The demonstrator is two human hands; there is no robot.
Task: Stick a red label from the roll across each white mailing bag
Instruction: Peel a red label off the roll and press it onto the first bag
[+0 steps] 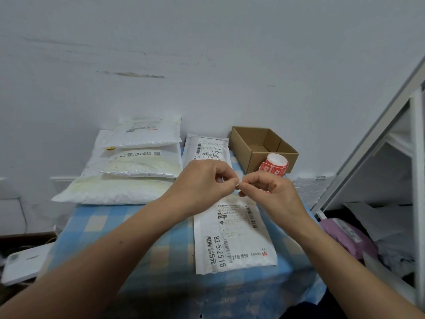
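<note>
Blue-and-cream checked cloth (142,245) covers the table nearest the person. On it, right of centre, lies a flat white mailing bag (239,256) with its black-printed shipping slip facing up. Above the far end of that bag both forearms meet. The left hand (202,183) and the right hand (269,192) have their fingers curled, and each pinches between thumb and forefinger the same small, pale label piece (239,184). A sliver of red shows just under the right hand, but I cannot tell whether it belongs to the piece. Just behind the right hand the roll of red printed labels (274,166) rests on the cloth, touching the front of an open brown cardboard box (259,146). Left of the box a second white mailing bag with a barcode slip (207,148) lies flat, its near end hidden by the left hand. Further left sits a stack of white padded bags (128,162), the lowest overhanging the table's left edge. Behind everything stands a scuffed white wall (207,54), and a white shelf frame (416,157) on the right holds a lilac plastic parcel (345,236).
</note>
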